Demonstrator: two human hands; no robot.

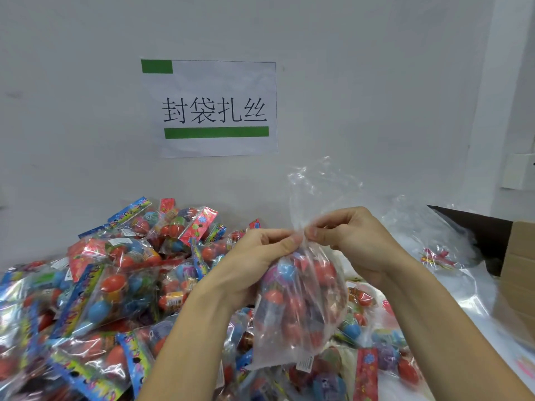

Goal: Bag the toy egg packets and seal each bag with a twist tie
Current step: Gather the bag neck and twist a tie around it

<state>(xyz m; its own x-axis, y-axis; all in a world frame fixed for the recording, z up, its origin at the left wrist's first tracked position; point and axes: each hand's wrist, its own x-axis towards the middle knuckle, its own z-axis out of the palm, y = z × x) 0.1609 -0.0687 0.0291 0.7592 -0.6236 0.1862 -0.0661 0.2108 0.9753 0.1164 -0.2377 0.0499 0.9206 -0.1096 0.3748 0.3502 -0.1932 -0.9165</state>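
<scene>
With the left hand and right hand both pinching the gathered neck of the filled clear bag held above the packet pile, the film appears thin, slippery and light; grip at the neck.

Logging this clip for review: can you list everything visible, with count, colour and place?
Clear bag: one, transparent, filled with red and blue toy eggs, held up at centre, neck gathered.
Toy egg packets: a large pile, too many to count, red, blue and multicoloured, on the table at left and below the hands.
Paper sign: one, white with green bars and black characters, on the wall.
Empty plastic bags: a loose heap, clear, at right.
Twist ties: a small bundle, red and yellow, at right; count unclear.
Cardboard box: one, brown, far right edge.
Left hand: pinches the bag's neck.
Right hand: pinches the neck from the other side.
</scene>
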